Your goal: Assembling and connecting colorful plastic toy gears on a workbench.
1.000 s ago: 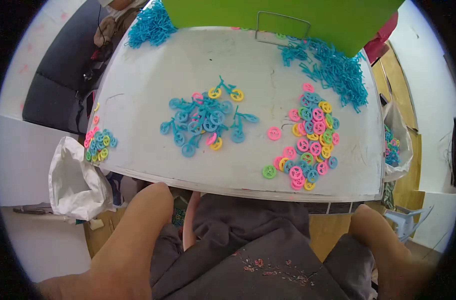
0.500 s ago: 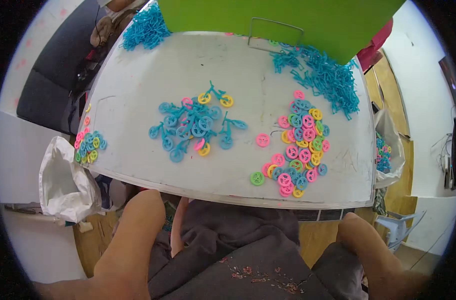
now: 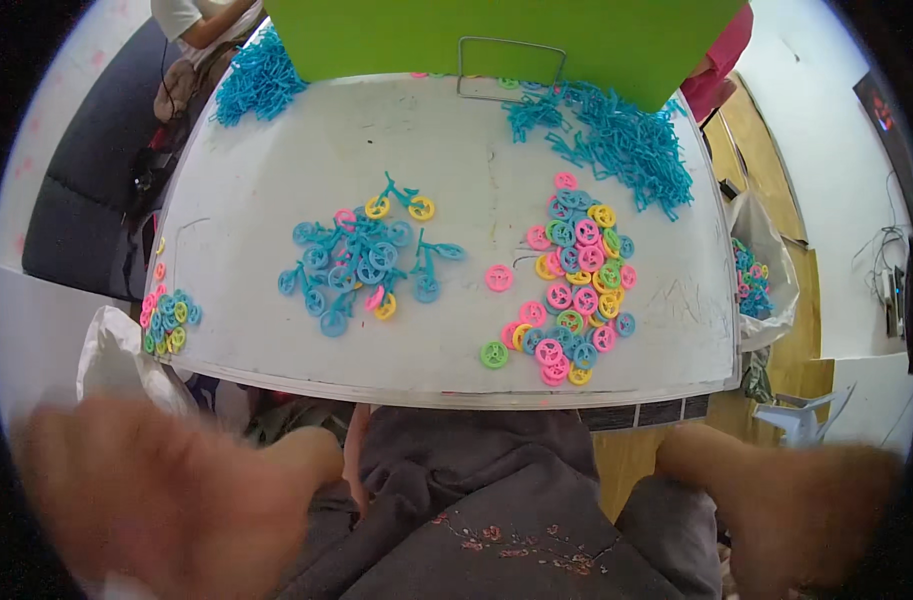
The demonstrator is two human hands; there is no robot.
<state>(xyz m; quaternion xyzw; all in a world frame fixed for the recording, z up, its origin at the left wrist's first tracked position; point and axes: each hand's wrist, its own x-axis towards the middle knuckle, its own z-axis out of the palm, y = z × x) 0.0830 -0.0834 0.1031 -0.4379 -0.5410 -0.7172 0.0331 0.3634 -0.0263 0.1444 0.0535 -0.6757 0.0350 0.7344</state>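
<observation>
My left hand [image 3: 166,490] is a large blur at the lower left, in front of the table's near edge. At the lower right, my right hand [image 3: 816,505] is also smeared by motion. Fingers cannot be made out on either one. Neither hand touches the table. On the white tabletop [image 3: 416,350] lies a loose heap of small teal toy bicycles [image 3: 376,258], most with blue wheels. One toy bicycle [image 3: 398,200] with yellow wheels lies at the heap's far side. Right of it spreads a pile of pink, blue, yellow and green toy wheels [image 3: 584,262].
Teal plastic parts form heaps at the far left [image 3: 256,85] and far right [image 3: 626,140]. A green panel [image 3: 476,40] stands across the back. More wheels [image 3: 171,320] lie at the left edge. White bags [image 3: 126,350] flank the table. Other people sit behind.
Both my hands have come into view as blurs at the lower corners. The whole view has shifted slightly, with the table further left. The toy parts lie as before.
</observation>
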